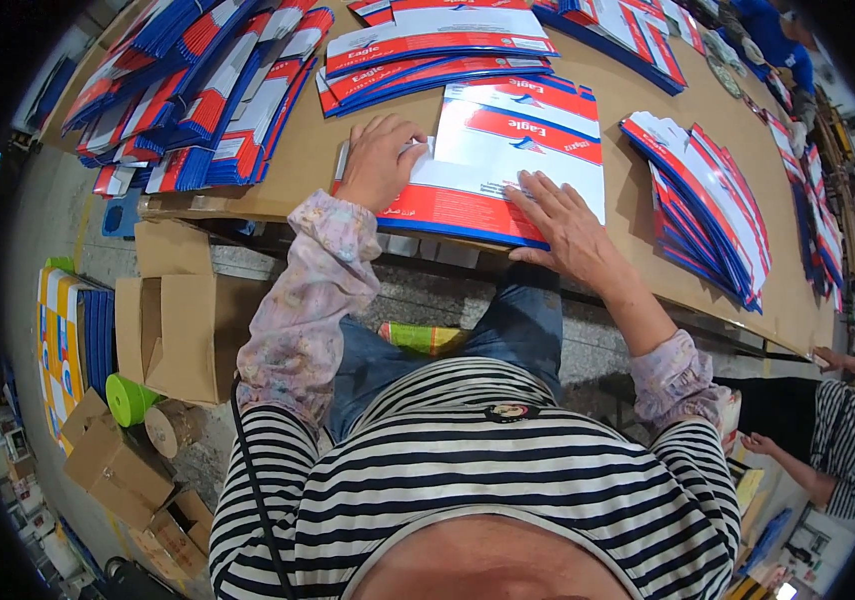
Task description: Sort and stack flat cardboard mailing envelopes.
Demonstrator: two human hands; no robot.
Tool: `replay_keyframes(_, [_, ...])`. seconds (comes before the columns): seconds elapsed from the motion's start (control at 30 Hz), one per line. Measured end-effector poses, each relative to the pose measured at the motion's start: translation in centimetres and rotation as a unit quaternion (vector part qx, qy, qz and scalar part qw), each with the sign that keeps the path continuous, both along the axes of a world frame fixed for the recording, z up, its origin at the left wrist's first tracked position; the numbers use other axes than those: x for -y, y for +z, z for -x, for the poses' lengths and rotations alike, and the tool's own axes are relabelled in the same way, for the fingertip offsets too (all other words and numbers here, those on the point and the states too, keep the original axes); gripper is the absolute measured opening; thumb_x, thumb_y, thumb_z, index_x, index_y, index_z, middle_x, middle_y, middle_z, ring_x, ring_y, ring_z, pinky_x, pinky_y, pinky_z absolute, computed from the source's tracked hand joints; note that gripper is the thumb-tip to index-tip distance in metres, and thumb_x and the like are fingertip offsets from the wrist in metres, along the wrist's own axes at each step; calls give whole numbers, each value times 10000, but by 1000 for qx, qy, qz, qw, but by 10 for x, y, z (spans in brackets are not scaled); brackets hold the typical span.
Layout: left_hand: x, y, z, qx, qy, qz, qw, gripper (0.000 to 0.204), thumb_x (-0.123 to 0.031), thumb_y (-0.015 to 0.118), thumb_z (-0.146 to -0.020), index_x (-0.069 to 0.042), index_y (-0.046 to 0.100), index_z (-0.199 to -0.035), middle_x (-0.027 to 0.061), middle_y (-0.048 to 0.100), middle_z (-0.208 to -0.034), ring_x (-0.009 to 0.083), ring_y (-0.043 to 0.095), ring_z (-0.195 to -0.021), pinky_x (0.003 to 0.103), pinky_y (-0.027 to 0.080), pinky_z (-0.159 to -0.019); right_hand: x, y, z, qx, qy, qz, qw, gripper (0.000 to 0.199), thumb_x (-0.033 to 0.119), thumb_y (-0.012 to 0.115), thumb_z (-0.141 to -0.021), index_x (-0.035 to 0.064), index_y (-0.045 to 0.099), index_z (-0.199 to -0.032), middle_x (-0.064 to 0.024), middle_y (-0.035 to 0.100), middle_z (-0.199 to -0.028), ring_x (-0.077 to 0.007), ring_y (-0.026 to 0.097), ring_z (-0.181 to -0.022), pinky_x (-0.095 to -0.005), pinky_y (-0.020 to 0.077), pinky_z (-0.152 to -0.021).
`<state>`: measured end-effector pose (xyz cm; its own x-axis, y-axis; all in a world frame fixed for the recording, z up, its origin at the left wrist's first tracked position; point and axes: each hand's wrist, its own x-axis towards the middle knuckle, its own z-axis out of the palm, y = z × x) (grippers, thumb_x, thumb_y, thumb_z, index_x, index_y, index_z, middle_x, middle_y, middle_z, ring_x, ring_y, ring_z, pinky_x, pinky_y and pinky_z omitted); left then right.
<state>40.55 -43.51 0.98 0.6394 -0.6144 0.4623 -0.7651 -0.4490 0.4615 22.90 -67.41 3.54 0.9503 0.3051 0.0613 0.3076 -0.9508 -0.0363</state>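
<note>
A flat printed carton blank (478, 195) in white, red and blue lies at the table's front edge before me. My left hand (378, 160) rests on its left end, fingers loosely bent and thumb apart. On its right part my right hand (570, 225) lies with the fingers stretched out flat, its thumb by the front edge. Another printed flap (538, 95) of the same colours shows at the blank's far side. Just beyond are stacked flat cartons (438, 45). What lies under my left palm is hidden.
Bundles of flat cartons (213, 95) pile up on the left of the brown table (638, 270); a fanned stack (703, 205) lies on the right. Open cardboard boxes (173, 320) and a green reel (131, 400) stand on the floor at left. Another person (848, 430) is at right.
</note>
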Motion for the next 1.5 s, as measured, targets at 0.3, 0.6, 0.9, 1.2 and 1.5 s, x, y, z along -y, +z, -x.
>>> replay_keyframes(0.3, [4,73,-7,-66,-64,92,991,126,-105,625,-850,-4,638,-924,128,625,-865,290,619,-790,333,477,-698,-6,59,8,98,76,47,991,590,122,526,-860,97,361,-1425,-138,350,-1481,-299,342,-1368,-484,277,-1114])
replay_keyframes(0.6, [-20,36,-4,-230,78,233,942,281,-247,600,-919,5,656,-1027,101,654,-955,191,618,-912,310,477,-816,96,141,28,393,-90,88,911,466,-46,460,-868,71,520,-1316,-143,556,-1302,-283,530,-1217,-393,409,-1039])
replay_keyframes(0.9, [1,-8,34,22,19,-20,999,320,-233,634,-841,-48,630,-1102,94,573,-1139,269,493,-1136,421,346,-983,282,4,113,83,-402,-28,912,430,315,483,-966,84,511,-1327,-169,515,-1341,-326,483,-1249,-385,376,-1041])
replay_keyframes(1.2, [2,-6,28,43,37,-37,998,279,-156,590,-862,-52,599,-1120,110,543,-1121,295,493,-1101,416,349,-957,153,35,36,124,-217,-52,967,549,253,673,-851,36,494,-1322,-199,495,-1350,-337,486,-1238,-399,385,-1034])
replay_keyframes(1.5, [5,-1,30,46,44,-4,998,295,-144,621,-816,-62,577,-1097,118,528,-1107,295,489,-1081,428,341,-960,11,15,-7,-28,51,-38,998,897,556,685,-718,144,351,-1441,-152,319,-1490,-336,303,-1376,-496,249,-1125])
